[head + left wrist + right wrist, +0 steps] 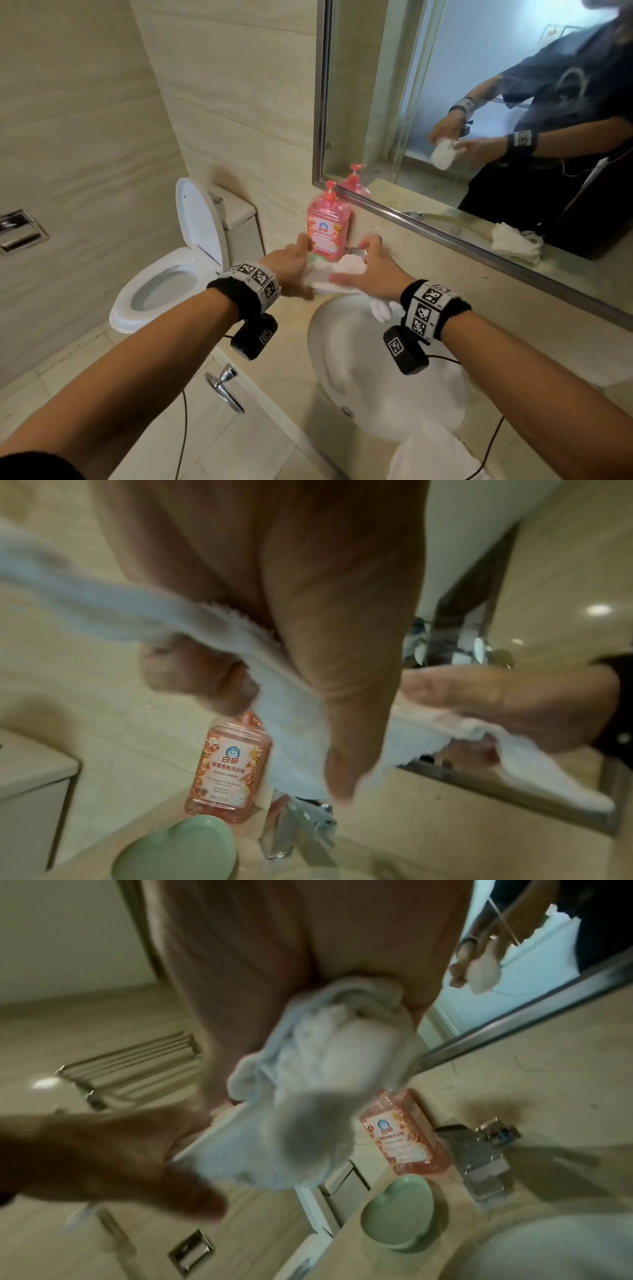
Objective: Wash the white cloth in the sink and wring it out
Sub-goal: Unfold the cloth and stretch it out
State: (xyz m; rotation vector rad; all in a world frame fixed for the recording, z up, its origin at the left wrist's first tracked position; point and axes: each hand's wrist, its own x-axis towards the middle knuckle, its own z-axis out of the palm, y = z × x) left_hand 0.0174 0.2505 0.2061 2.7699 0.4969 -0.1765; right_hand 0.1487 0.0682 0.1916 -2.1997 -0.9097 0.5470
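Note:
The white cloth [344, 269] is bunched between both hands above the far rim of the sink [342, 370], with one end [380, 310] hanging over the basin. My left hand [294, 270] grips its left part; the left wrist view shows curled fingers [192, 674] round the cloth [294, 731]. My right hand [359, 277] holds the right part, fingers laid over the top and thumb beneath it [514, 699]. In the right wrist view the cloth [325, 1074] is blurred and fills the middle, with the left hand [120, 1153] below it.
A pink soap bottle [327, 226] stands just behind the hands, beside a chrome faucet [301, 829] and a green heart-shaped dish [397, 1218]. A second white towel [431, 455] lies on the counter's near edge. The open toilet [164, 284] is left, the mirror [479, 102] behind.

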